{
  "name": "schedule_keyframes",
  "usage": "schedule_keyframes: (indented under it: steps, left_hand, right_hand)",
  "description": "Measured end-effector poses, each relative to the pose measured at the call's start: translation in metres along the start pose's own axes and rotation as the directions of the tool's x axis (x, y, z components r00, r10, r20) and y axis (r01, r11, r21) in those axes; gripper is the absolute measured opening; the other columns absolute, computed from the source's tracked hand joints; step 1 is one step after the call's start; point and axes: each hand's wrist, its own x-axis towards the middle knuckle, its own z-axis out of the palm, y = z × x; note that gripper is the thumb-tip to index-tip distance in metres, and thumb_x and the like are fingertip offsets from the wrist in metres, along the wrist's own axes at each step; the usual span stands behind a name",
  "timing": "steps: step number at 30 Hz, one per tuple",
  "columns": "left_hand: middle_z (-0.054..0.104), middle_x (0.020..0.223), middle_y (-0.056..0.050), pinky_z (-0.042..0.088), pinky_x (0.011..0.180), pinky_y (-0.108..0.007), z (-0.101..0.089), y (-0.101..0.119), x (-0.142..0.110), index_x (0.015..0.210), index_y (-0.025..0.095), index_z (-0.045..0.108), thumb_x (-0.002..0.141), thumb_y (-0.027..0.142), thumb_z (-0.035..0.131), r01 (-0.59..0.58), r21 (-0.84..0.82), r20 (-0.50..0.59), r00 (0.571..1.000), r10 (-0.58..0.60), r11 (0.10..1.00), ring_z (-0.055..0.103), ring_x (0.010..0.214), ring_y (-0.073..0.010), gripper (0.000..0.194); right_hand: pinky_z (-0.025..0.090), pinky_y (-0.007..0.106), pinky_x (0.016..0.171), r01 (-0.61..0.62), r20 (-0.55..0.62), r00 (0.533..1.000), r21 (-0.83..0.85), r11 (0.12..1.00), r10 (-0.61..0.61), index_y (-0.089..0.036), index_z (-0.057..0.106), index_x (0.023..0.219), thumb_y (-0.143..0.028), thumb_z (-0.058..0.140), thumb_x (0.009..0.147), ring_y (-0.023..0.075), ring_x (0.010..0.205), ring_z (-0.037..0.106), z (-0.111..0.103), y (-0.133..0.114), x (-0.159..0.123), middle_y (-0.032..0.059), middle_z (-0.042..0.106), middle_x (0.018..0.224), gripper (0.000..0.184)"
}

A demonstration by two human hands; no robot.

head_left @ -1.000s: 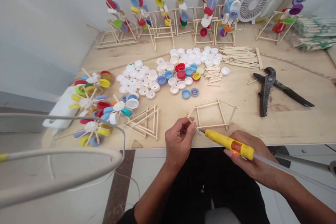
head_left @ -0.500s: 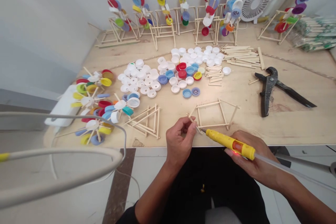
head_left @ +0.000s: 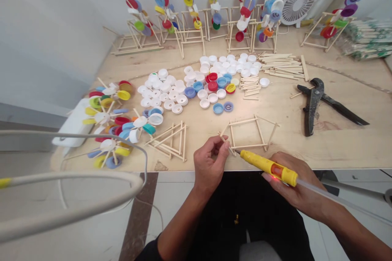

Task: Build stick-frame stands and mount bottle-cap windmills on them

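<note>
My left hand (head_left: 212,164) pinches a thin wooden stick (head_left: 229,147) at the left end of a stick frame (head_left: 248,147), which lies near the table's front edge. In my right hand (head_left: 295,183) is a yellow glue gun (head_left: 268,167) with a small red light and a clear glue stick running out of its back. Its dark nozzle points left and meets, or nearly meets, the lower end of the pinched stick. To the left of my left hand lie triangular stick frames (head_left: 170,143).
White bottle caps (head_left: 162,87) and coloured ones lie mid-table beside wooden sticks (head_left: 283,66). Black cutters (head_left: 315,104) rest at right. Cap wheels (head_left: 107,144) lie at left. Along the back stand wheel models (head_left: 245,18) and a white fan (head_left: 298,3). A pale cable (head_left: 92,175) loops at lower left.
</note>
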Motion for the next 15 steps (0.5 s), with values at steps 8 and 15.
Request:
schedule_keyframes:
  steps: [8, 15]
  left_hand:
    - [0.066, 0.079, -0.002, 0.049, 0.061, -0.023, 0.0, -0.001, 0.0, 0.095, 0.017, 0.065, 0.086, 0.031, 0.058, 0.0, -0.023, 0.001, 1.0, 0.0, 1.0, 0.059, 0.062, -0.0108, 0.018]
    - [0.065, 0.077, -0.001, 0.047, 0.06, -0.022, 0.0, -0.001, 0.0, 0.092, 0.017, 0.064, 0.086, 0.032, 0.057, 0.029, 0.001, 0.003, 1.0, -0.029, 1.0, 0.057, 0.061, -0.0104, 0.018]
  right_hand:
    - [0.036, 0.026, 0.054, -0.021, 0.021, 1.0, 0.025, 0.999, 0.021, -0.021, 0.041, 0.071, -0.036, 0.046, 0.091, 0.012, 0.06, 0.046, -0.006, 0.001, -0.004, -0.0015, 0.049, 0.067, 0.026]
    - [0.044, 0.027, 0.05, -0.043, -0.015, 0.999, 0.341, 0.939, 0.052, -0.023, 0.055, 0.08, -0.035, 0.049, 0.088, 0.0137, 0.057, 0.053, -0.027, -0.001, -0.016, 0.0003, 0.056, 0.069, 0.016]
